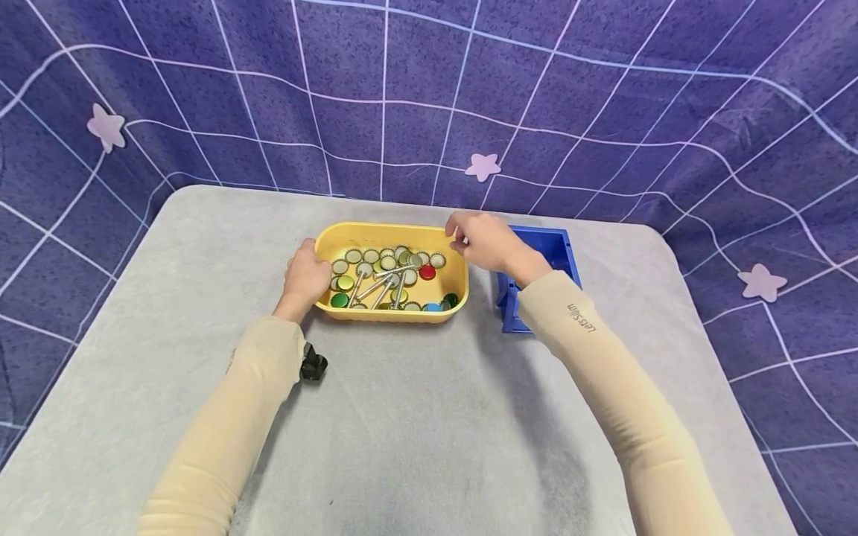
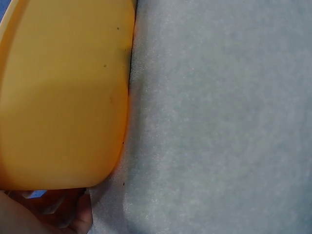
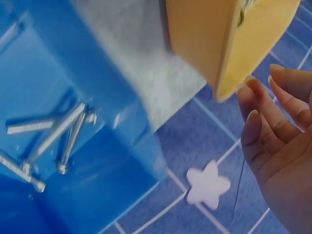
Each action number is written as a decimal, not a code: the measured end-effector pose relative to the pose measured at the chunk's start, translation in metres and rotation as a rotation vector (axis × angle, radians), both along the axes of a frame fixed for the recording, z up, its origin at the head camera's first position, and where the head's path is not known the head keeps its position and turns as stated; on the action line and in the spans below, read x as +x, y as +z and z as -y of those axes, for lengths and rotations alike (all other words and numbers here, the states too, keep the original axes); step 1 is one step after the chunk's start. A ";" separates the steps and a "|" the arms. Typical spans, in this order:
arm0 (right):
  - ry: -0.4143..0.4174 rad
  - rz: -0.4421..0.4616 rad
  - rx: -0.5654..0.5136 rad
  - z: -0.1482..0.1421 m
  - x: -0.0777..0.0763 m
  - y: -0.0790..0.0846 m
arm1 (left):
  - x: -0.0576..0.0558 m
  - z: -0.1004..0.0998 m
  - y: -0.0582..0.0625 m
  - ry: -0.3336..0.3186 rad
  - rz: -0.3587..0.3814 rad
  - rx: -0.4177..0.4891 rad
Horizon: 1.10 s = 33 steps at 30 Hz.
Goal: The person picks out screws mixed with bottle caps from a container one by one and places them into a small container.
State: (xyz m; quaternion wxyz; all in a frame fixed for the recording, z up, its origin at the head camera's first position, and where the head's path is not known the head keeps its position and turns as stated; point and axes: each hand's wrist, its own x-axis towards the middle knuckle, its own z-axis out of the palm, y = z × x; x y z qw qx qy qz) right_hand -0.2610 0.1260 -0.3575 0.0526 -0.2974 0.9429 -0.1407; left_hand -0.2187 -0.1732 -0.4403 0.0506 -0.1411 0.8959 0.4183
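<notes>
A yellow tub (image 1: 389, 316) stands on the grey-covered table, holding many bottle caps, among them a red cap (image 1: 427, 272) and a green cap (image 1: 339, 300). Several silver bolts (image 1: 401, 289) lie across the caps. My left hand (image 1: 307, 275) grips the tub's left end; in the left wrist view its fingers curl beside the yellow wall. Over the tub's back right corner is my right hand (image 1: 492, 242), fingers loosely bent with nothing between them in the right wrist view. Beneath the right forearm, partly hidden, stands a blue bin (image 1: 546, 238); several bolts (image 3: 58, 134) lie inside it.
A purple cloth (image 1: 429, 82) with a grid pattern and pale stars hangs behind the table and at its sides. Grey table surface (image 1: 415, 417) stretches in front of the tub. A small black device (image 1: 313, 365) sits at the left wrist.
</notes>
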 end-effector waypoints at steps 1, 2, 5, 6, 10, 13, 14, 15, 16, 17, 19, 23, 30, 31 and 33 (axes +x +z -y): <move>0.019 0.000 0.003 0.004 0.001 -0.002 | 0.000 0.000 0.000 0.000 0.000 0.000; 0.034 0.006 0.005 0.007 0.001 -0.004 | 0.000 0.000 0.000 0.000 0.000 -0.001; 0.061 0.037 0.003 0.018 0.004 -0.010 | 0.000 0.001 0.001 -0.001 0.001 -0.004; 0.066 0.050 0.000 0.021 0.005 -0.012 | 0.000 0.001 0.001 -0.001 0.002 -0.002; 0.103 0.079 -0.003 0.034 0.012 -0.022 | 0.000 0.001 0.003 -0.001 0.008 -0.001; 0.136 0.080 0.005 0.042 0.019 -0.029 | 0.000 0.000 0.003 -0.001 0.007 0.004; 0.150 0.080 0.009 0.044 0.021 -0.032 | 0.000 0.000 0.003 -0.001 0.005 0.005; 0.157 0.084 0.008 0.046 0.023 -0.034 | 0.000 0.000 0.003 0.000 0.004 0.007; 0.171 0.084 0.019 0.047 0.025 -0.036 | 0.001 -0.001 0.003 0.000 0.002 0.009; 0.186 0.082 0.027 0.048 0.026 -0.038 | 0.001 -0.001 0.003 -0.002 0.001 0.012; 0.209 0.084 0.040 0.051 0.028 -0.042 | 0.002 -0.001 0.003 -0.003 -0.003 0.012; 0.222 0.094 0.044 0.055 0.030 -0.049 | 0.002 -0.001 0.002 -0.003 -0.009 0.002; 0.222 0.127 0.120 0.061 0.031 -0.057 | 0.002 -0.001 0.003 0.004 -0.003 -0.007; 0.219 0.132 0.139 0.061 0.031 -0.057 | 0.002 -0.001 0.003 0.005 -0.002 -0.006; 0.205 0.138 0.169 0.060 0.031 -0.058 | 0.002 -0.001 0.002 0.005 -0.004 -0.008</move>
